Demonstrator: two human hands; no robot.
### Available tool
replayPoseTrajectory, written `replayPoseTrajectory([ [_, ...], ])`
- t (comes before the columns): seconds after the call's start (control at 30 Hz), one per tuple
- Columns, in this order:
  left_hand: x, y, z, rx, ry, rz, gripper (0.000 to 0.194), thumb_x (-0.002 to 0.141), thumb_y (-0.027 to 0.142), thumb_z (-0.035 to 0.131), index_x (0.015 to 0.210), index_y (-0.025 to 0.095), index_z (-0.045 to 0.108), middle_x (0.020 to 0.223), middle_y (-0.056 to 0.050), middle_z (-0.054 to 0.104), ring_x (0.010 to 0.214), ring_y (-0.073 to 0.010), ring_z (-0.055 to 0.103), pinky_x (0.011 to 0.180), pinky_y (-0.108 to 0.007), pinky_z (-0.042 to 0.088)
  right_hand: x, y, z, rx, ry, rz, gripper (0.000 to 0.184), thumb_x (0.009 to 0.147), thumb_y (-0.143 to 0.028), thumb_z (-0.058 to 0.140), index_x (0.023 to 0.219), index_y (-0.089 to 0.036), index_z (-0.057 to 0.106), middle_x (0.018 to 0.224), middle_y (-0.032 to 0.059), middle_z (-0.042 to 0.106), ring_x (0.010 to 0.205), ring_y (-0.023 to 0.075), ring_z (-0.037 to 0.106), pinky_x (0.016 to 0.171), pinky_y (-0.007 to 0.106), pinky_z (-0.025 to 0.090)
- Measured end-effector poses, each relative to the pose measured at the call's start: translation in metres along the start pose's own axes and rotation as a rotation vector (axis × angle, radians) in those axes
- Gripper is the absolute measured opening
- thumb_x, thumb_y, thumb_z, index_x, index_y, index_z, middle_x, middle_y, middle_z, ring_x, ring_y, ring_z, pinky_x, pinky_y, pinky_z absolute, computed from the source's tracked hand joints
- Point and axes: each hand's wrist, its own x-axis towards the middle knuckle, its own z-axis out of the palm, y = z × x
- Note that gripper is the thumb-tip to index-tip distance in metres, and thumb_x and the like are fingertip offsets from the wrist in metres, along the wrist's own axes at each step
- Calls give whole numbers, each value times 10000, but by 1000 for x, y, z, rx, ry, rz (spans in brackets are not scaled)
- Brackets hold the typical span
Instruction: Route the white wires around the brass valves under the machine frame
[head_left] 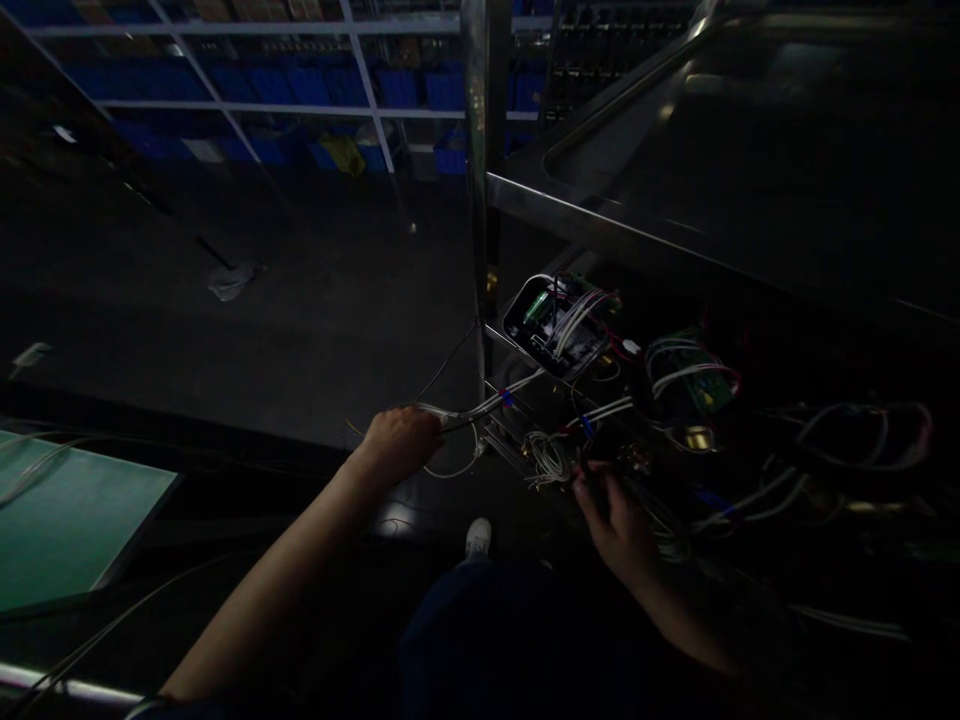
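My left hand [401, 442] is closed round a bundle of thin cables [480, 408], which runs up to a black open housing [559, 325] with a circuit board and white wires inside. Blue tape [507, 398] wraps that bundle near the shelf edge. My right hand [619, 525] sits lower on the shelf, thumb and fingers drawn together beside a coil of pale wire [549, 458]; darkness hides what they hold, if anything. Above it, a second taped cable [607, 410] leads toward a green circuit board [705, 385] with looped wires.
The metal rack's post [484, 130] and upper tray [600, 215] stand over the housings. At the left is a green mat [67, 520] with cables across it. Shelving with blue bins [300, 85] lines the back. A white shoe [478, 538] shows on the dark floor.
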Motion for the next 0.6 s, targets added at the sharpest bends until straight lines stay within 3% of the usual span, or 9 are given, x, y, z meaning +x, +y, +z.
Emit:
replayPoseTrajectory([
  [0.1, -3, -9, 0, 163, -102, -27, 292, 691, 371, 701, 903, 174, 672, 955, -133, 691, 975, -315, 617, 907, -456, 416, 8, 16, -5, 3, 36, -24, 394, 854, -517, 395, 1058, -198, 502, 1238, 148, 526, 1206, 245, 466, 1041, 430, 359],
  [0.2, 0, -7, 11, 196, -113, 39, 457, 521, 263, 824, 936, 157, 664, 1082, -162, 655, 1145, -364, 517, 1026, -514, 301, 26, 18, -2, 19, -2, -35, 370, 830, -524, 421, 952, -191, 528, 1305, 150, 469, 1253, 258, 413, 1073, 444, 306],
  [0.27, 4, 8, 22, 107, -66, 103, 447, 589, 259, 783, 999, 143, 647, 1141, -182, 621, 1171, -358, 501, 1021, -513, 324, 41, 17, 3, 57, -68, -10, 368, 819, -526, 426, 914, -189, 538, 1295, 137, 481, 1241, 261, 422, 1076, 444, 294],
  [0.4, 23, 59, 52, -252, -57, 266, 323, 826, 231, 531, 1128, 133, 593, 1140, -161, 625, 1057, -265, 596, 921, -404, 457, 55, 7, 8, 190, -173, 47, 402, 817, -522, 442, 1028, -195, 543, 1263, 94, 532, 1205, 239, 461, 1073, 437, 299],
  [0.53, 49, 101, 95, -635, 110, 443, 556, 750, 214, 644, 1270, 113, 477, 1340, -176, 486, 1236, -246, 463, 1019, -369, 394, 41, -14, 5, 373, -227, 115, 379, 825, -520, 483, 1025, -208, 559, 1174, 69, 590, 1151, 237, 513, 1047, 442, 347],
  [0.6, 56, 108, 112, -752, 125, 429, 477, 741, 212, 655, 1192, 108, 540, 1273, -167, 544, 1202, -254, 485, 1013, -390, 393, 32, -26, 1, 530, -260, 144, 365, 817, -519, 517, 1005, -209, 551, 1160, 70, 598, 1103, 233, 555, 1035, 430, 371],
])
